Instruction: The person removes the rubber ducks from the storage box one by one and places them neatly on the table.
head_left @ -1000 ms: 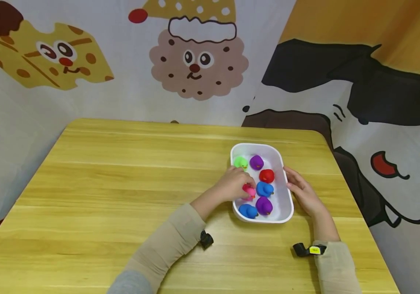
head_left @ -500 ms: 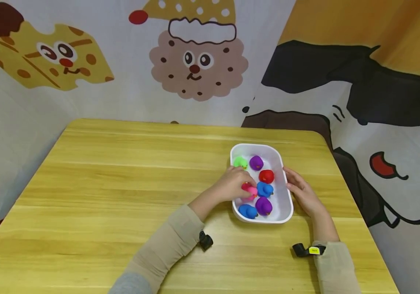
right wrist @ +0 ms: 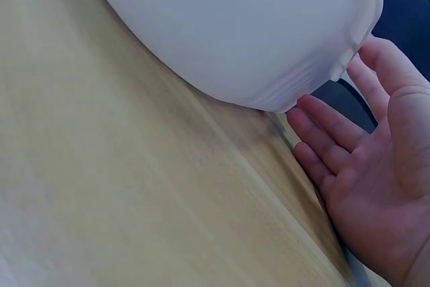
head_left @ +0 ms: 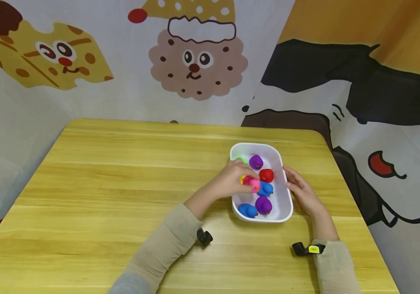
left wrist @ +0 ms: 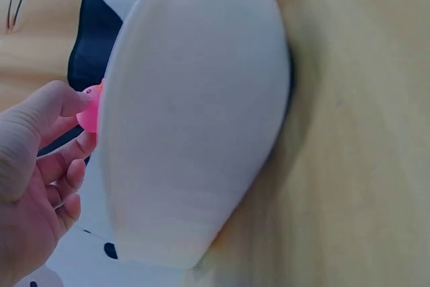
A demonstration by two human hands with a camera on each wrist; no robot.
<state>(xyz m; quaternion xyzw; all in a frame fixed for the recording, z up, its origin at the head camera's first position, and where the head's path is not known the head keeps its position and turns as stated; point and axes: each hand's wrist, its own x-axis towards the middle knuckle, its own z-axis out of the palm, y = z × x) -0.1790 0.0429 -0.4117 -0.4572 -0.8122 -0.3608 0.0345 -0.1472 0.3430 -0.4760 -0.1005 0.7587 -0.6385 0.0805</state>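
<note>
A white plastic tray point(head_left: 286, 210) holds several small rubber ducks. My left hand point(head_left: 232, 179) pinches a pink rubber duck point(head_left: 254, 185) between thumb and fingers over the tray's left side; a red and yellow patch shows at its side. In the left wrist view the pink duck point(left wrist: 89, 111) is at the tray's rim, its lower part hidden. My right hand point(head_left: 305, 196) touches the tray's right edge. In the right wrist view its thumb point(right wrist: 383, 55) is at the rim, the other fingers loosely extended by the outer wall.
In the tray lie purple ducks point(head_left: 256, 162) point(head_left: 263, 205), a red duck point(head_left: 266, 175), blue ducks point(head_left: 247, 210) point(head_left: 266, 189) and a green duck point(head_left: 240, 158), partly behind my left hand. The wooden table point(head_left: 121, 183) meets a cartoon-print curtain point(head_left: 121, 102) at the back.
My left hand has lifted the pink duck up from the tray's floor and shifted it slightly back and right. The right hand and tray have stayed nearly still.
</note>
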